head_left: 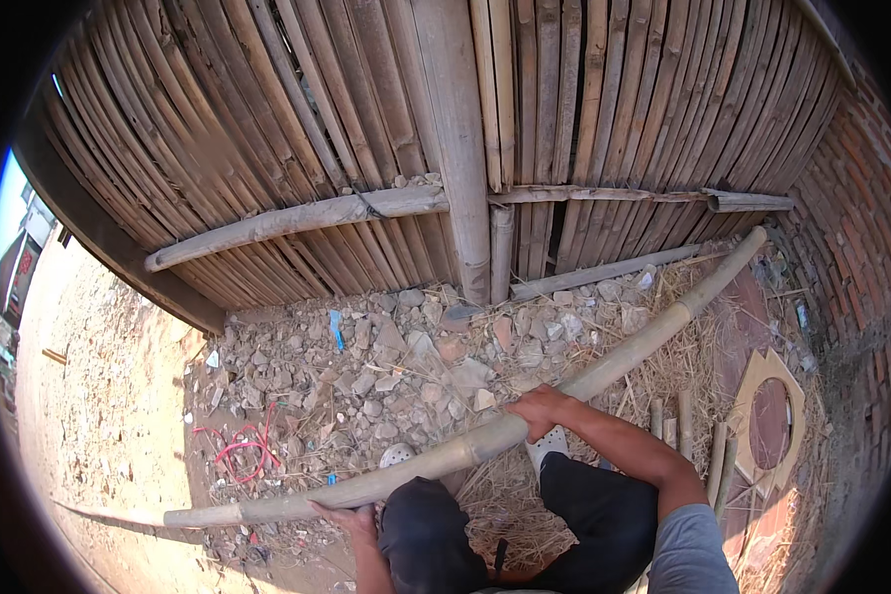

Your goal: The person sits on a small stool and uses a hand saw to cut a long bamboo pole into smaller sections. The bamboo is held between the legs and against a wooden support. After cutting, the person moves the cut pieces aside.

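A long, pale bamboo pole (631,354) runs slantwise in front of me, from the lower left up to the far right. My right hand (542,410) grips it from above near its middle, beside a joint, with the fingers wrapped over. Towards the pole's left end, my left hand (349,518) holds the near side from below; most of its fingers are hidden under the pole. Both of my knees are bent close behind the pole, and pale shoes (398,454) show beside it.
A bamboo-slat wall (366,99) with a thick upright post (455,148) stands ahead. Rubble (386,346) and straw (505,515) cover the ground. Red string (250,450) lies left. At right are short bamboo pieces (718,460), a cut-out board (745,401) and a brick wall (851,247).
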The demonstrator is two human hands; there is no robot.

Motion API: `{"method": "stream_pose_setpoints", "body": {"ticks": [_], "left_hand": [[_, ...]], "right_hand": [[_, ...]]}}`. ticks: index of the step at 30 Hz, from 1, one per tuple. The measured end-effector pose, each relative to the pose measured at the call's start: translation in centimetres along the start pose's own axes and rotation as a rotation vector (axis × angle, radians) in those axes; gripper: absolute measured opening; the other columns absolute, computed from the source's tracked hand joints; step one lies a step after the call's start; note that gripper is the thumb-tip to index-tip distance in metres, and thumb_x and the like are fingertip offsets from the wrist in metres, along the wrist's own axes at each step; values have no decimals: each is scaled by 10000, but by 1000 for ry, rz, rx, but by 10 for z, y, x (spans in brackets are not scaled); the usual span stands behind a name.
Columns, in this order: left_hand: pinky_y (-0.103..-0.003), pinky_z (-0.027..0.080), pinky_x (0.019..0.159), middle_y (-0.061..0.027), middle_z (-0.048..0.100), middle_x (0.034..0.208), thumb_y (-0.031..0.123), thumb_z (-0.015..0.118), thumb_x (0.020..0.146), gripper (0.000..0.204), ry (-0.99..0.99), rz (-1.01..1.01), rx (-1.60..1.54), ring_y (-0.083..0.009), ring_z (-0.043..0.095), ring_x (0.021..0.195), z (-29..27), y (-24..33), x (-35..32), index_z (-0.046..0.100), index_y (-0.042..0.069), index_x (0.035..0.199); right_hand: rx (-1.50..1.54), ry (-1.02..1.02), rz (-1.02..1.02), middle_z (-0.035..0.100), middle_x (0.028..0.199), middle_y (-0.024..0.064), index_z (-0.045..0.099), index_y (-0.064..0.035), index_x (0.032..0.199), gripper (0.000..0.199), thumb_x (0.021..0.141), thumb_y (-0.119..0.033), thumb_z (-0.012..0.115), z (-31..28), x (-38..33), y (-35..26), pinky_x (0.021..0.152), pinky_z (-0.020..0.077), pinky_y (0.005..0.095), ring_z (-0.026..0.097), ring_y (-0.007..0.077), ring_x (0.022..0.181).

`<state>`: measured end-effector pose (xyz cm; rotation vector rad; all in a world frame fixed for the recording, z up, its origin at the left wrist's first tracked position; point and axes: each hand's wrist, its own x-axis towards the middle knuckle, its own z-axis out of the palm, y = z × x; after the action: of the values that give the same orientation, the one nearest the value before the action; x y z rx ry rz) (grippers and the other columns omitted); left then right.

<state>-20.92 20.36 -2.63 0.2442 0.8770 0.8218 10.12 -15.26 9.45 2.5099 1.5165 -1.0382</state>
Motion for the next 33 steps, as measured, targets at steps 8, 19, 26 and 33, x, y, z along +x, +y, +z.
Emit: {"method": "stream_pose_setpoints", "body": {"ticks": [8,19,26,33], "left_hand": [[-505,443,909,-134,615,1028,637,625,787,673,170,17,233,-306,581,987,-60,97,21,564,51,1114],[-494,443,914,-143,609,1051,605,625,800,661,216,1,523,-306,579,1002,12,43,11,552,41,1137],[-487,443,918,-148,606,1066,584,625,807,653,174,-34,587,-306,577,1011,31,26,18,544,35,1151],[-480,443,921,-154,603,1081,564,626,815,646,149,-43,626,-306,575,1021,29,38,16,537,29,1166]], "right_hand": [[142,30,-70,672,901,129,581,-110,1062,606,531,-298,805,58,3,10,770,503,459,656,338,911],[112,148,127,669,907,99,617,-85,1028,637,468,-307,825,74,-15,43,772,506,412,661,282,915],[15,263,189,637,910,94,601,-82,980,604,495,-378,805,56,-81,96,782,500,410,640,282,923],[-25,678,176,611,1063,84,591,-60,1061,572,605,-344,784,84,-56,117,994,359,479,545,274,1105]]}}
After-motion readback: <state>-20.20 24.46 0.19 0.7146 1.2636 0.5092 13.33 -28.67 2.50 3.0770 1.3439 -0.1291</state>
